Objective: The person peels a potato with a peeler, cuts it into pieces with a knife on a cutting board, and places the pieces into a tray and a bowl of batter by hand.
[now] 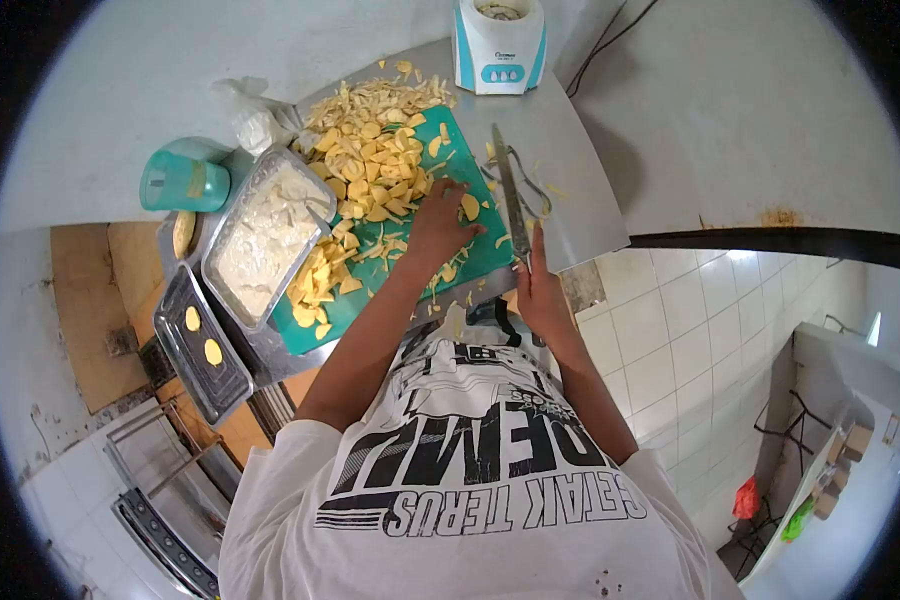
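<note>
A long knife (507, 180) is gripped in my right hand (541, 295), its blade pointing away over the metal table beside the green board's right edge. My left hand (440, 222) rests on the green cutting board (480, 240), fingers spread, with the fingertips near a yellow slice (470, 207). Whether the fingers touch that slice is hard to tell. Beyond and left of my left hand lies a large heap of cut yellow pieces (385, 165). More cut pieces (320, 280) lie on the board's near left part. Peelings (370, 100) are piled at the far end.
A metal tray of white batter (260, 235) stands left of the board, with a utensil in it. Further left are a dark tray (205, 380) with two yellow slices and a teal container (175, 182). A white blender base (500, 50) stands at the back. A cord lies by the knife.
</note>
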`<act>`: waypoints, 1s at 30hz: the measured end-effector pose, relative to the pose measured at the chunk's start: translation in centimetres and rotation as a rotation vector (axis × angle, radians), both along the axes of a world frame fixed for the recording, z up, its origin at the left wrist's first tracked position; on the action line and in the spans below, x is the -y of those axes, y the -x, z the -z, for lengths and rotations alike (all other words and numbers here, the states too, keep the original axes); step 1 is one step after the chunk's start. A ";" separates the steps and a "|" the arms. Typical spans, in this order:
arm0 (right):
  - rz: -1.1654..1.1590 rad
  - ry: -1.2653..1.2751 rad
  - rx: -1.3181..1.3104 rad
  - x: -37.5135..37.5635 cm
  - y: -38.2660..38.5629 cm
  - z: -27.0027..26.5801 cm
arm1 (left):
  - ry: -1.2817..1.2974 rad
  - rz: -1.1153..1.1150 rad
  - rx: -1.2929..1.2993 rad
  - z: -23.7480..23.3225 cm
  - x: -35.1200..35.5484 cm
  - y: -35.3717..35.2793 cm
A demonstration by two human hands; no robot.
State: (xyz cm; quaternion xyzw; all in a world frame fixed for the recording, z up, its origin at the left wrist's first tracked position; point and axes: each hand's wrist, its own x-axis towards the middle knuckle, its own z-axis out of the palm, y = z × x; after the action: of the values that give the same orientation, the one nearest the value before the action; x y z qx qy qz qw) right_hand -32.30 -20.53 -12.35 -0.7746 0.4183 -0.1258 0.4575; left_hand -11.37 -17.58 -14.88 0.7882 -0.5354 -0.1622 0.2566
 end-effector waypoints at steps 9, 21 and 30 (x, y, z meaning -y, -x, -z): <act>0.056 -0.029 0.161 2.9 2.5 3.9 | 0.145 -0.143 -0.539 -1.2 -1.9 0.4; -0.299 -0.362 0.327 2.8 -8.2 -1.0 | 0.405 -0.324 -0.745 -2.8 -9.3 3.0; -0.544 -0.555 0.120 -3.4 -13.4 -1.2 | 0.573 -0.597 -1.203 -1.1 -19.5 1.6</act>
State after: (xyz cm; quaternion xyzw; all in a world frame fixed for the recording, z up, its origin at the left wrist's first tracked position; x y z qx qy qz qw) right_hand -18.93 -17.18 -11.13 -0.6954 0.1883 0.0727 0.6897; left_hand -13.01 1.95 -13.73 0.5772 -0.0854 -0.3439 0.7358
